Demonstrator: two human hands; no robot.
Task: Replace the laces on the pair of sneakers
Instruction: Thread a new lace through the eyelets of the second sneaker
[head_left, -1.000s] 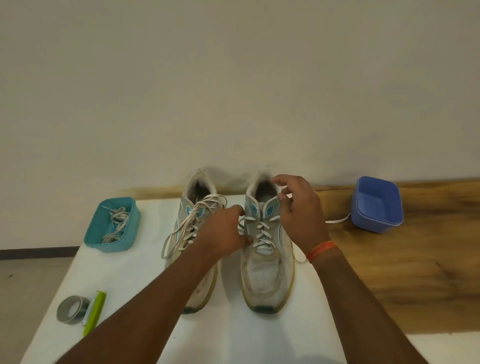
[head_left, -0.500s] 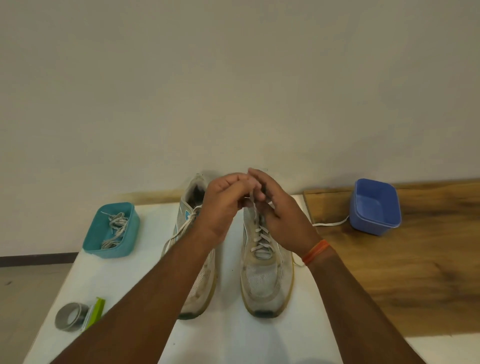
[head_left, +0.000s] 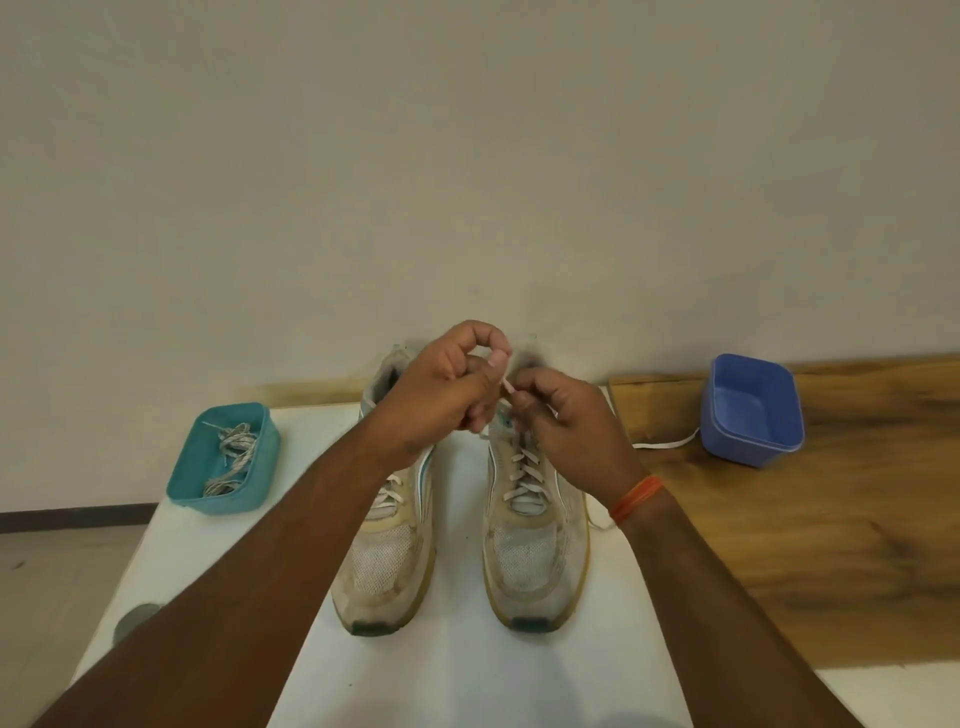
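- I have both hands raised together over the collar of the right sneaker (head_left: 535, 525), which stands on the white table (head_left: 467, 675) with its toe pointing toward me.
- My left hand (head_left: 441, 395) is curled, thumb and forefinger bent round into a loop near the lace (head_left: 506, 387); I cannot tell for certain whether it actually has the lace pinched, since the fingers cover that spot.
- My right hand (head_left: 566, 426) has its fingertips closed on the white lace just above the top eyelets, with a short bright end poking up between the two hands.
- The right sneaker is laced in crossing rows down its tongue; one strand of the same white lace trails off past its outer side onto the wooden surface (head_left: 779, 519), reaching toward the blue tub (head_left: 750, 410).
- The left sneaker (head_left: 387, 540) stands just beside the right one, parallel, also toe toward me; my left forearm crosses over its upper part, so I see only a few lace rows there.
- A teal tub (head_left: 223, 457) sits at the far left corner of the table with a tangle of greyish old laces (head_left: 234, 457) lying in it.
- An orange band (head_left: 636, 496) circles my right wrist.
- A grey round object (head_left: 136, 618) peeks out beside my left forearm near the table's left edge; too hidden to name.
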